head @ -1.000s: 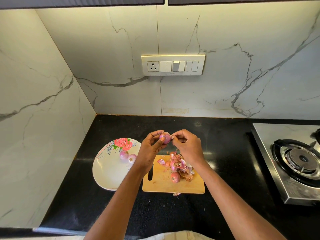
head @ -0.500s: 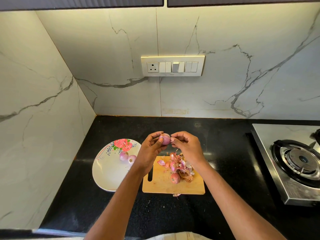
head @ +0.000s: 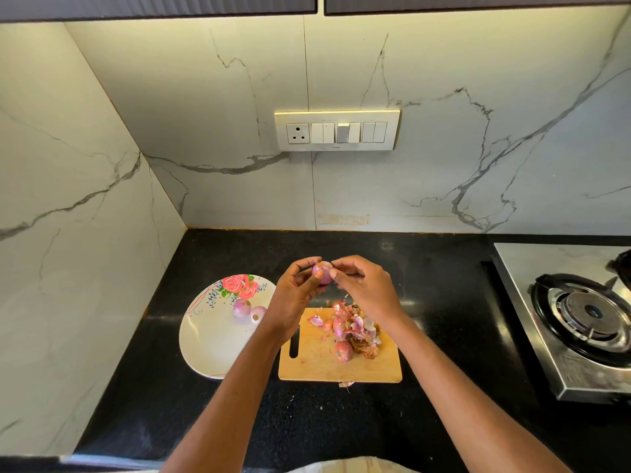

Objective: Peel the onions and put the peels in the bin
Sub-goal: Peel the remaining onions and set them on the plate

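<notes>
Up above the far end of the wooden cutting board (head: 317, 365), a small purple onion (head: 322, 273) gripped in the curled fingers and thumb of the left hand (head: 295, 297). Right hand (head: 367, 288) beside it, fingertips pinching at the onion's top edge, where a pale bit of skin shows. Down on the board, a heap of pink and brown peels (head: 355, 331), with one unpeeled onion (head: 343, 350) lying just in front of the heap, touching it. One stray scrap of peel (head: 345, 384) on the black table (head: 444, 319) just past the board's near edge. Left of the board, partly hidden under the left forearm, a white plate (head: 211, 346) printed with red roses, carrying two peeled onions (head: 249, 311) side by side near its far right rim. At the right edge, a steel gas stove (head: 560, 370) with a black burner ring. On the marble wall, a switch panel (head: 336, 130) with a three-pin socket and rocker switches; small lettering under the switches too tiny to read. Faint pale marking low on the wall behind the table, likewise unreadable.
</notes>
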Motion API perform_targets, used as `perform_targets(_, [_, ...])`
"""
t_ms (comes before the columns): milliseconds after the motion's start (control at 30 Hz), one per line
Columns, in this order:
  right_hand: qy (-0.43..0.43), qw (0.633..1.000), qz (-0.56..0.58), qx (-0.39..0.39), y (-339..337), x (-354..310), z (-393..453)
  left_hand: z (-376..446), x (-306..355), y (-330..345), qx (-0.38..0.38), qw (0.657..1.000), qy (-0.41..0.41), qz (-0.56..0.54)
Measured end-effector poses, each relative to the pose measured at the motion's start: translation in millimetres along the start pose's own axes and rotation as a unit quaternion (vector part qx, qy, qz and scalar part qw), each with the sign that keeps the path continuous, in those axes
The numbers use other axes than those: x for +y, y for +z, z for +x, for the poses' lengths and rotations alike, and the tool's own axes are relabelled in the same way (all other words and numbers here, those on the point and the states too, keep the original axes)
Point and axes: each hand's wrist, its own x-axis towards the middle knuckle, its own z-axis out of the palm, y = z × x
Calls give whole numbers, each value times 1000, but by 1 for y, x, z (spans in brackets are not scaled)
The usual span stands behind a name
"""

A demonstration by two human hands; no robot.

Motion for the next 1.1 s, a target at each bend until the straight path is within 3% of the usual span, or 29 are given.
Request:
perform_targets(500, [23,998,47,45,4,7,-4,-1,1,-1,-11,1000,-12,-23])
perform_targets(733, [49,988,142,23,6,4,-2,0,3,-1,2,1000,-8,-18])
perform_targets(1100, [78,986,140,54,7,11,0,0,-1,-4,-2,999,-31,-40])
